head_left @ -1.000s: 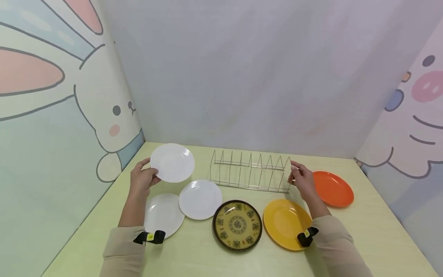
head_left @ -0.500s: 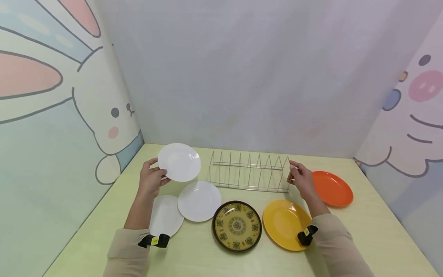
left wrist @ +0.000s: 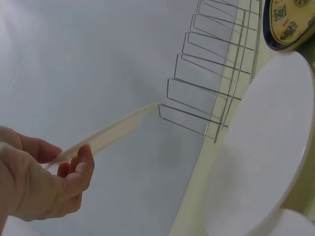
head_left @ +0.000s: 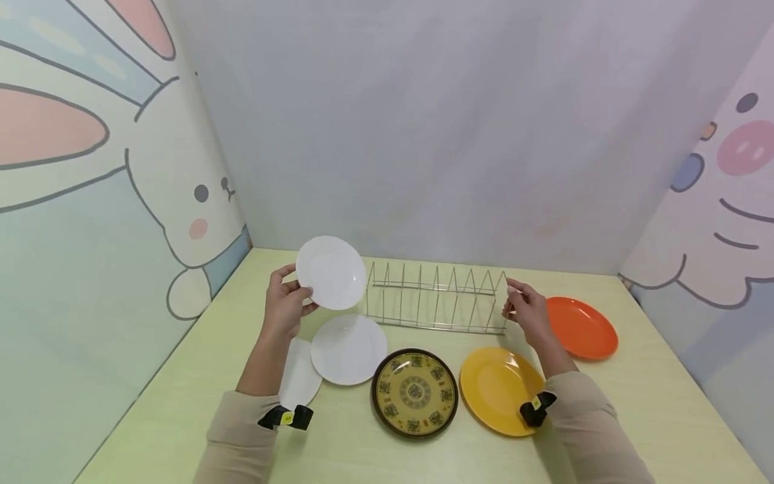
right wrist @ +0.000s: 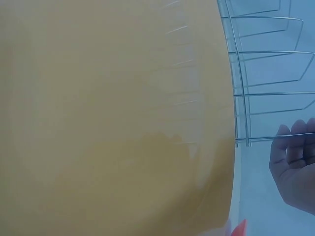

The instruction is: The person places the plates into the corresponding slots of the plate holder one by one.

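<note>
My left hand (head_left: 285, 302) pinches a small white plate (head_left: 331, 272) by its left edge, thumb on the face and fingers behind. Tilted up, the plate is raised above the table beside the left end of a wire plate rack (head_left: 435, 327). From the left wrist view the held plate (left wrist: 106, 130) appears nearly edge-on, its far rim close to the rack's end wire in that picture; whether they touch I cannot tell. At the rack's right end, my right hand (head_left: 528, 312) holds the end wire with curled fingers, seen also in the right wrist view (right wrist: 298, 167).
Before the rack lie a white plate (head_left: 349, 349), a patterned plate with a dark rim (head_left: 414, 394) and a yellow plate (head_left: 500, 390). Another white plate (head_left: 300, 376) is partly behind my left forearm. An orange-red plate (head_left: 582, 328) lies far right. Painted walls (head_left: 375, 134) enclose the table.
My left hand has carried the white plate rightward and slightly upward, closer to the rack's left end. The right hand stays on the rack, and the other plates have not moved.
</note>
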